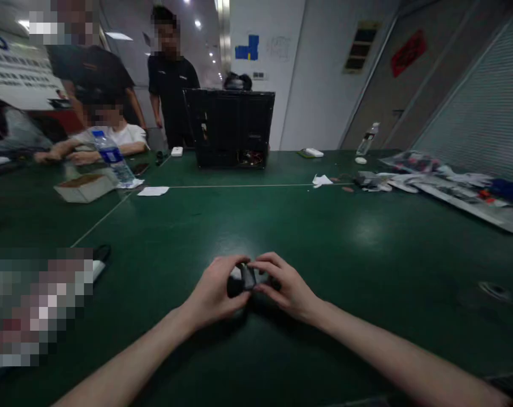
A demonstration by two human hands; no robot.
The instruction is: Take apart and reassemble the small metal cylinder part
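Both my hands meet over the middle of the green table (pixel 332 237). My left hand (pixel 216 291) and my right hand (pixel 284 285) are closed around a small dark grey object (pixel 246 278) with a lighter part on its left side. The fingers of both hands pinch it from either side, just above the table top. What the object is cannot be made out.
A black computer case (pixel 231 129) stands at the far side. A water bottle (pixel 114 158), a cardboard box (pixel 83 187) and papers lie far left, where three people are. Another bottle (pixel 369 138) and flat parts (pixel 460 192) lie far right.
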